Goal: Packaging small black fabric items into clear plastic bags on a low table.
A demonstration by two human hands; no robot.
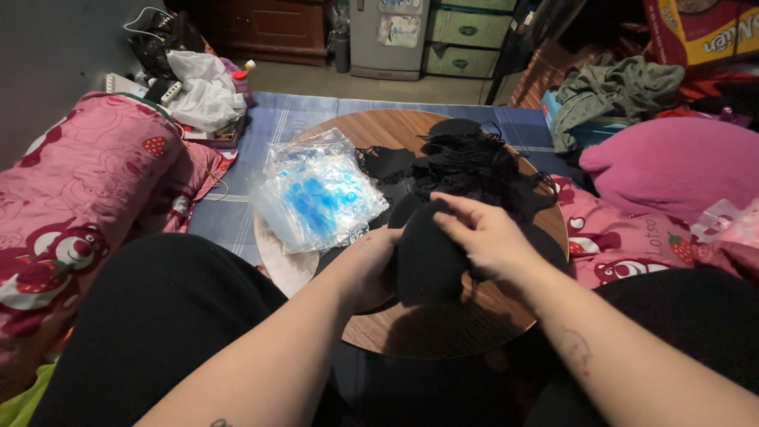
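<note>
we see our left hand cupping a black face mask from below, our right hand on top, fingers pinching its upper edge, mask over the near edge of the round wooden tabletop, black mask pile at its far side, clear plastic bags on its left

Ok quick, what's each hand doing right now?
Left hand: closed on the edge of a black mask.
Right hand: fingers pinching the top of the same black mask.
</note>
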